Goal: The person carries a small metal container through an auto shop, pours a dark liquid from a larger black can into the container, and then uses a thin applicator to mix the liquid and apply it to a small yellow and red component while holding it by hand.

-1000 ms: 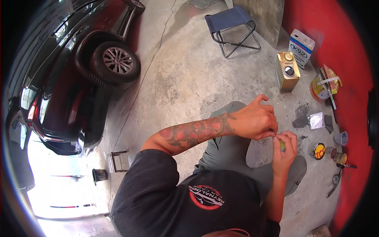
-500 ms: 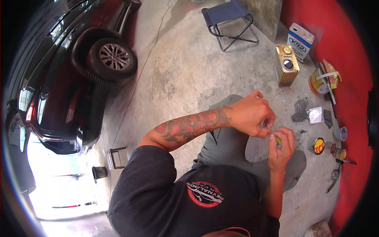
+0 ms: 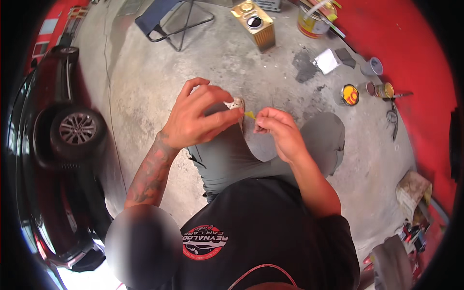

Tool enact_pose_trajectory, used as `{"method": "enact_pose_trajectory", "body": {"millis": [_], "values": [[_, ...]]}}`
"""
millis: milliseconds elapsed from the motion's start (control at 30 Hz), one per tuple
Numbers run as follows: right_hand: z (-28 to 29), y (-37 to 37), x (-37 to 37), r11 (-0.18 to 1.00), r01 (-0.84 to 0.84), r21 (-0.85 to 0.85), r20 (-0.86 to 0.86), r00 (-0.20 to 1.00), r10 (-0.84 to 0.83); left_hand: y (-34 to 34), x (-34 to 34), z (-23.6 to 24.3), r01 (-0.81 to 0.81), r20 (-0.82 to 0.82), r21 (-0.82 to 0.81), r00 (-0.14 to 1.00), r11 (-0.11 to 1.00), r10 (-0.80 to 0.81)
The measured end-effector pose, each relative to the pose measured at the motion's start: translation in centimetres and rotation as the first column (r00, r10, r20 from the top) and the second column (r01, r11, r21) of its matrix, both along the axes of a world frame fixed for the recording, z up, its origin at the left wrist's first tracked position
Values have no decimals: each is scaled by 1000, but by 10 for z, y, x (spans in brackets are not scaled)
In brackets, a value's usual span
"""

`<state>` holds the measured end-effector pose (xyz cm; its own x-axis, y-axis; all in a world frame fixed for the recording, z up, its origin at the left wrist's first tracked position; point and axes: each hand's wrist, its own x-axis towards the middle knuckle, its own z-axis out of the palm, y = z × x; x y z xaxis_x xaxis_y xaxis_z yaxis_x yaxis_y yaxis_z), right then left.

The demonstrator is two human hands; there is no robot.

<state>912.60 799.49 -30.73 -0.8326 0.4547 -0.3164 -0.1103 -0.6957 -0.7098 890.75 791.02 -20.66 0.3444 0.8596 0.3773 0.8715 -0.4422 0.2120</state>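
Note:
Between my hands is a small yellow piece (image 3: pixel 250 115), thin and pointed at one end; its kind is too small to make out. The fingertips of my right hand (image 3: pixel 282 128) are pinched on it, with the other fingers curled in. My left hand (image 3: pixel 195 116) hovers to the left with its fingers bent and spread apart. Its thumb tip comes close to the yellow piece; whether they touch I cannot tell. Both hands are in the air over my bent legs in grey trousers (image 3: pixel 227 157). Behind my left fingers shows part of a light dotted shoe (image 3: pixel 236 103).
Ahead stand a blue folding stool (image 3: pixel 151 18), a gold metal can (image 3: pixel 263 38) and a bucket (image 3: pixel 309 28). On the right, by the red wall (image 3: pixel 401 43), are a white square (image 3: pixel 326 61), a clear cup (image 3: pixel 373 66) and a yellow-topped tin (image 3: pixel 349 95). A dark car (image 3: pixel 53 183) is at left.
My hands have drawn apart and shifted left in the picture. My left fingers have spread. The view has turned, so the cans and the car now sit further left.

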Motion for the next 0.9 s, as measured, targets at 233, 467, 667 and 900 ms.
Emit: {"method": "enact_pose_trajectory", "body": {"millis": [233,467,667,900], "values": [[-1,-1,1,1000,-2,-26,-39,999,1,10,16,-7,48,-127,4,991,999,-47],[-6,-2,2,998,-7,60,19,1000,5,14,18,-8,33,-165,-53,985,998,-42],[-3,1,4,633,88,769,124,951,-283,12,18,-15,-29,-67,-170,998,985,18],[3,4,-1,363,141,921,-7,938,-347,8,21,-19,-98,-34,-188,995,977,93]]}}
